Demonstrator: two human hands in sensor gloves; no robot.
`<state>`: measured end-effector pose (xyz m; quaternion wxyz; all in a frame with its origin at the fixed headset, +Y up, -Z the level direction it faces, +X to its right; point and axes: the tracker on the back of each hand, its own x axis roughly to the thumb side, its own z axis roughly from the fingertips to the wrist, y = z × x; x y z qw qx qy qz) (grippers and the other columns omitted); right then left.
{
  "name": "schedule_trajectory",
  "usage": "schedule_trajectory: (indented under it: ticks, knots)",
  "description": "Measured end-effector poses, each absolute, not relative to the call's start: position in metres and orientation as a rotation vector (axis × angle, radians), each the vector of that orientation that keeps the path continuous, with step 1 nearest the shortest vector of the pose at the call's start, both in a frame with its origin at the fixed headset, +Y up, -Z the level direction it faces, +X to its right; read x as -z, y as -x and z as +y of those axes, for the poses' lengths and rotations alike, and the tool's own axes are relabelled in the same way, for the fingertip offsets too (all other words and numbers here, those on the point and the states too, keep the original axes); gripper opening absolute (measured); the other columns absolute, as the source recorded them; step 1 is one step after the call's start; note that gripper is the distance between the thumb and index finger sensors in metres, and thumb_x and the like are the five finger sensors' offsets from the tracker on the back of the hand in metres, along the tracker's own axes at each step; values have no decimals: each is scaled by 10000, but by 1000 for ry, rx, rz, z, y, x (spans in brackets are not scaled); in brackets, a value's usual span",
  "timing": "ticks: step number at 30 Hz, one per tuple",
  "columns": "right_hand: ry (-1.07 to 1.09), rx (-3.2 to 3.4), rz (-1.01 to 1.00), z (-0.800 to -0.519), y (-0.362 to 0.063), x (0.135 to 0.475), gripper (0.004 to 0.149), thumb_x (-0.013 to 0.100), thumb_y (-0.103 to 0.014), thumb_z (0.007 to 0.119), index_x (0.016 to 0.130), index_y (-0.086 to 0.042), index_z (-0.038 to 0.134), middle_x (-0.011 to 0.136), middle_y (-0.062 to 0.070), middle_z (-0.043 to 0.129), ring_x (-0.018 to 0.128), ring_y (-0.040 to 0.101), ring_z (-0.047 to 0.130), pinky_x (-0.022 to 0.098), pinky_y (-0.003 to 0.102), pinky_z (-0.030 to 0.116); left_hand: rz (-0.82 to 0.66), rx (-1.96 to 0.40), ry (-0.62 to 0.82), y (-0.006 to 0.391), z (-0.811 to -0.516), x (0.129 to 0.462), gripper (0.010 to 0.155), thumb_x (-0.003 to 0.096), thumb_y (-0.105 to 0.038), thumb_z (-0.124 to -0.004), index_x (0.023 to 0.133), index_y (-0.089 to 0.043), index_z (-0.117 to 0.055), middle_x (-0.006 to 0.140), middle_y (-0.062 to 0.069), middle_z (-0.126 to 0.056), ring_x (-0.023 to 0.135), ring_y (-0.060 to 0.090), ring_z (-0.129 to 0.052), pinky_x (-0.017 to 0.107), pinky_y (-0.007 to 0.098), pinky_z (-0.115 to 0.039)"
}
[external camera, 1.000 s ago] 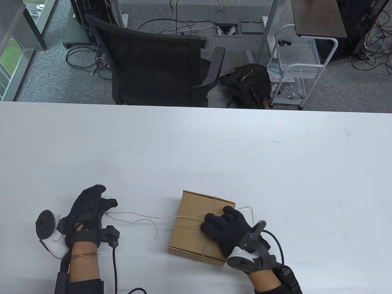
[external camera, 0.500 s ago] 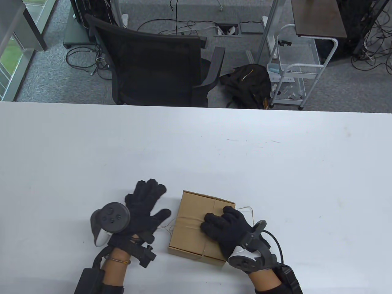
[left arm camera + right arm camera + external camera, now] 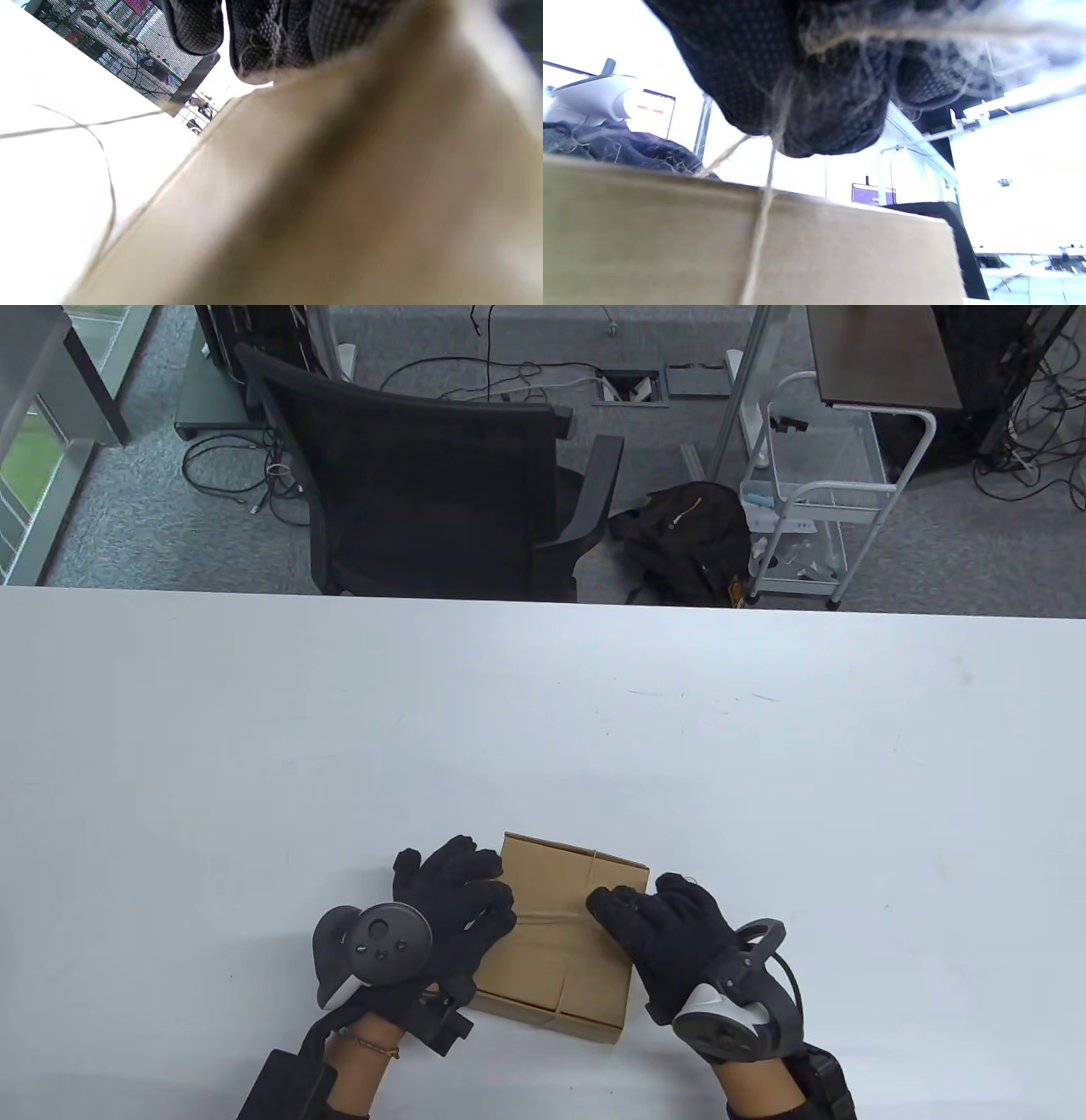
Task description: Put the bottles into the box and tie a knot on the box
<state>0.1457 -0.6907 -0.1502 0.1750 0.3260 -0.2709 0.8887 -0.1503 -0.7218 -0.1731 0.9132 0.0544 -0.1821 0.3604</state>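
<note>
At the near edge of the desk (image 3: 543,712), toward six o'clock: a closed brown cardboard box (image 3: 556,963), flaps shut, wrapped crosswise in thin twine (image 3: 551,918). No bottles to be seen anywhere outside it.

At nine o'clock of the box, touching its side: the left hand (image 3: 445,916), fingers laid against the left wall and over the top edge, thumb reaching onto the lid near the twine band. Whether curled round anything, cannot tell; pressed flat rather than clenched, as far as visible. Grey tracker (image 3: 373,950) strapped to its back. In the left wrist view, mostly blurred cardboard, gloved fingertips (image 3: 254,42) over the top edge, and a loose end of twine lying on the white desk at nine o'clock.

At three o'clock of the box, resting on the lid's right part: the right hand (image 3: 662,933), fingers bent onto the twine crossing. In the right wrist view, fingertips (image 3: 814,106) pinching the twine just above the box edge, one strand running straight down the side wall.

Beyond the desk at twelve o'clock: a black office chair (image 3: 424,475), a dark bag (image 3: 679,534) on the floor, a white wire cart (image 3: 814,492).
</note>
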Motion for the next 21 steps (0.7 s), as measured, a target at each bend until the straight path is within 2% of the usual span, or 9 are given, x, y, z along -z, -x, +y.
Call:
schedule_trajectory:
  ticks: [5,7,8,10,12,13,14,17,21]
  knots:
    - [-749,-2547,-658,-684,-163,151,437,370,-239,949,802,-176,953,638,78,1053,390,183,1034,485,498,841,-303,-695,-128,161,-725,172,450,463,-379,-902,828,-118,-937,1038,146,-877,1004,515,-795,658,832,-501]
    - [-686,-2560,-554,-685,-164,151,436,381,-246,940,812,-178,942,647,70,1049,413,197,1063,479,500,861,-298,-708,-117,163,-729,171,459,478,-390,-876,850,-123,-908,1048,155,-861,986,515,-816,659,817,-538]
    - [-685,-2533,-532,-688,-161,151,434,384,-240,937,813,-176,943,654,71,1048,431,220,1072,471,511,869,-326,-745,-106,161,-731,171,482,482,-403,-871,886,-141,-886,1072,171,-839,999,525,-793,664,808,-543]
    - [-660,-2554,-496,-692,-157,152,433,388,-238,934,815,-171,941,655,74,1048,439,247,1079,454,526,882,-340,-772,-70,155,-732,170,647,482,-452,-868,1054,-172,-756,1155,217,-720,1030,550,-720,674,793,-543]
    - [-677,-2560,-493,-696,-151,152,435,392,-236,930,822,-170,935,660,77,1043,448,279,1076,449,544,880,-376,-721,-43,143,-729,169,712,462,-483,-897,1094,-195,-738,1188,222,-678,1061,559,-666,679,798,-531]
    - [-678,-2571,-520,-696,-151,152,437,392,-235,930,824,-170,933,662,74,1042,452,274,1077,455,539,880,-374,-668,-38,138,-727,168,688,456,-489,-907,1064,-190,-785,1185,222,-687,1052,557,-685,680,779,-567]
    - [-693,-2562,-530,-696,-150,153,439,389,-232,931,823,-166,933,660,78,1043,456,273,1076,466,533,875,-359,-610,-46,131,-726,167,603,457,-447,-922,996,-186,-856,1175,220,-697,1030,547,-727,681,745,-616]
    - [-690,-2561,-577,-700,-151,155,449,386,-230,934,830,-167,925,667,73,1040,458,243,1073,502,503,860,-350,-582,-108,124,-723,165,457,466,-377,-922,892,-212,-896,1128,217,-758,900,465,-902,627,631,-768]
    - [-715,-2542,-612,-705,-154,162,462,384,-196,923,846,-183,911,708,61,1026,511,241,1062,555,493,821,-332,-473,-146,117,-720,160,446,494,-359,-865,900,-176,-873,1093,182,-782,815,454,-934,580,575,-802]
